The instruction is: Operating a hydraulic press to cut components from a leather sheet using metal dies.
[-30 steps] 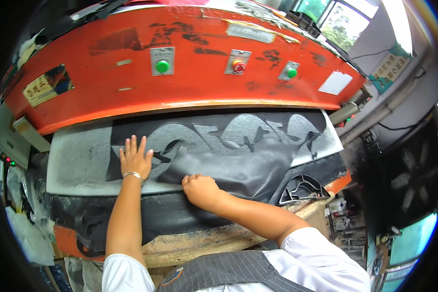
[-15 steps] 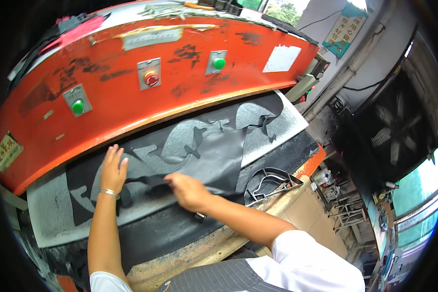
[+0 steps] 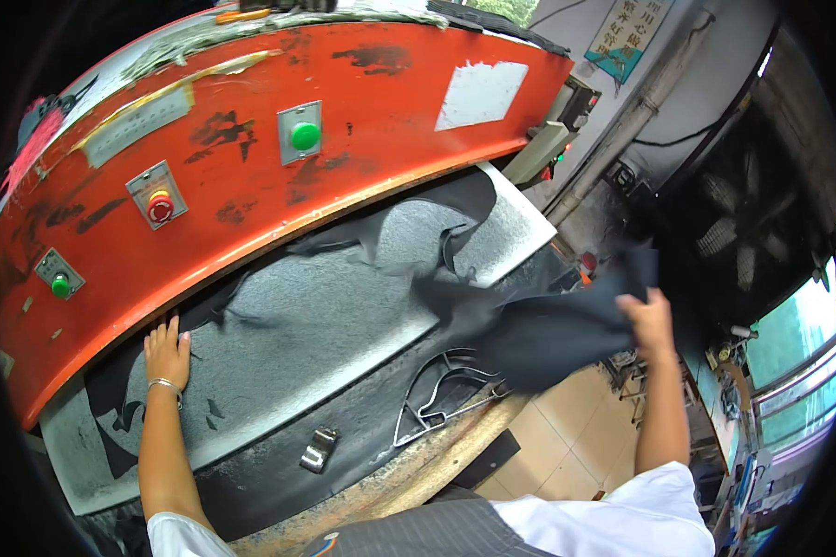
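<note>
My left hand (image 3: 166, 351) lies flat, fingers spread, on the grey cutting board (image 3: 325, 325) of an orange press machine (image 3: 251, 158). A bracelet circles that wrist. My right hand (image 3: 648, 320) is raised out to the right, past the bench edge, gripping a sheet of black leather-like material (image 3: 548, 330) that trails back toward the board. Black offcut strips (image 3: 437, 232) remain on the board's far right part.
The press front carries two green buttons (image 3: 305, 136) and a red button (image 3: 161, 208). A steel cutting die (image 3: 441, 395) and a small metal clip (image 3: 317, 450) lie on the black mat at the bench front. A large fan (image 3: 752, 232) stands at the right.
My right hand has pulled the black sheet off the board and swung it far to the right. The left hand stays pressed on the board. The view has turned to the right.
</note>
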The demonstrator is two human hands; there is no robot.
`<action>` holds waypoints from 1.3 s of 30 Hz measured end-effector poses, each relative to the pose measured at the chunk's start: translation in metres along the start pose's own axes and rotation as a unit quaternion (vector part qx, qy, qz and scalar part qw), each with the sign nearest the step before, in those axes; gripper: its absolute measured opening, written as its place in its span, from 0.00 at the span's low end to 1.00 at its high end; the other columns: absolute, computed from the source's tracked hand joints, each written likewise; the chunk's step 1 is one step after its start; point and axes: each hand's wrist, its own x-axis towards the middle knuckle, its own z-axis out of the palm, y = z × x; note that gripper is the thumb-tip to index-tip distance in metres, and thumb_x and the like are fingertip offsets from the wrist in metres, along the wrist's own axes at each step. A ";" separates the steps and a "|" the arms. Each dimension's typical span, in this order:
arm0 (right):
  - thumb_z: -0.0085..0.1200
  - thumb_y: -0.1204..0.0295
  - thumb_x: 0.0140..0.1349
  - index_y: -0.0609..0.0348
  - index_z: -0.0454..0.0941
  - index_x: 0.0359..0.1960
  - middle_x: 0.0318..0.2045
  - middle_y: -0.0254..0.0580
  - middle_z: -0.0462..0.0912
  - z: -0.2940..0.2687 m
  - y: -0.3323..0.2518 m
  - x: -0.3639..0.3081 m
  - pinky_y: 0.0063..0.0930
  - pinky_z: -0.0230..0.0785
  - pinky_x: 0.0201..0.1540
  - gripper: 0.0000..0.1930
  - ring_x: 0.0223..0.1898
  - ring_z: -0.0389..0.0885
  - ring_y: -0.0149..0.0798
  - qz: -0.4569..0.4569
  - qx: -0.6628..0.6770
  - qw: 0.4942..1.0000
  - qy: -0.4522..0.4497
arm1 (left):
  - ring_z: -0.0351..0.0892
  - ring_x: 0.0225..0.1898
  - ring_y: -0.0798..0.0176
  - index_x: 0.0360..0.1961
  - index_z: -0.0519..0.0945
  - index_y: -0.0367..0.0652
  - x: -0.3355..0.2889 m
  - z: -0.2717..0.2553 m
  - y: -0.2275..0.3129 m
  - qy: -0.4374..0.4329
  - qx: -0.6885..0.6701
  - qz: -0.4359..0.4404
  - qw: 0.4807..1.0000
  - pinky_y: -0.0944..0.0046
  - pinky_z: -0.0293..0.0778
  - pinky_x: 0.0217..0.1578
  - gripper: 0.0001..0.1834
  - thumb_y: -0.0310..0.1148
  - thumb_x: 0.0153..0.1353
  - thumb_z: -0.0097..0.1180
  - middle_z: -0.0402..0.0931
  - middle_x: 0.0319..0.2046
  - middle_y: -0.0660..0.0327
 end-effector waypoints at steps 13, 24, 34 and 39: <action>0.62 0.71 0.59 0.69 0.72 0.56 0.50 0.47 0.79 -0.288 0.221 0.048 0.32 0.69 0.54 0.24 0.49 0.78 0.40 0.028 0.047 0.956 0.288 | 0.75 0.53 0.44 0.48 0.80 0.37 0.022 -0.013 0.079 0.059 -0.026 -0.005 0.998 0.50 0.67 0.58 0.19 0.29 0.55 0.52 0.79 0.48 0.46; 0.64 0.45 0.51 0.54 0.59 0.68 0.58 0.55 0.73 0.004 0.092 0.128 0.44 0.67 0.59 0.47 0.58 0.73 0.54 -0.137 -0.367 0.858 -0.331 | 0.72 0.58 0.46 0.54 0.77 0.41 0.102 0.010 0.546 0.004 -0.226 0.385 0.895 0.52 0.67 0.59 0.24 0.41 0.59 0.57 0.74 0.56 0.49; 0.56 0.52 0.60 0.62 0.76 0.50 0.53 0.54 0.78 0.097 0.107 0.147 0.47 0.70 0.55 0.26 0.53 0.79 0.55 -0.109 -0.433 0.826 -0.345 | 0.39 0.75 0.50 0.72 0.55 0.48 0.091 0.065 0.652 -0.080 -0.061 0.316 0.943 0.46 0.40 0.71 0.38 0.59 0.68 0.35 0.43 0.74 0.49; 0.45 0.58 0.61 0.56 0.80 0.38 0.38 0.51 0.84 0.074 0.100 0.131 0.50 0.74 0.47 0.16 0.41 0.83 0.55 -0.176 -0.390 0.851 -0.304 | 0.38 0.76 0.52 0.73 0.52 0.49 0.079 0.057 0.649 -0.101 -0.025 0.307 0.946 0.47 0.37 0.72 0.35 0.55 0.71 0.31 0.40 0.75 0.51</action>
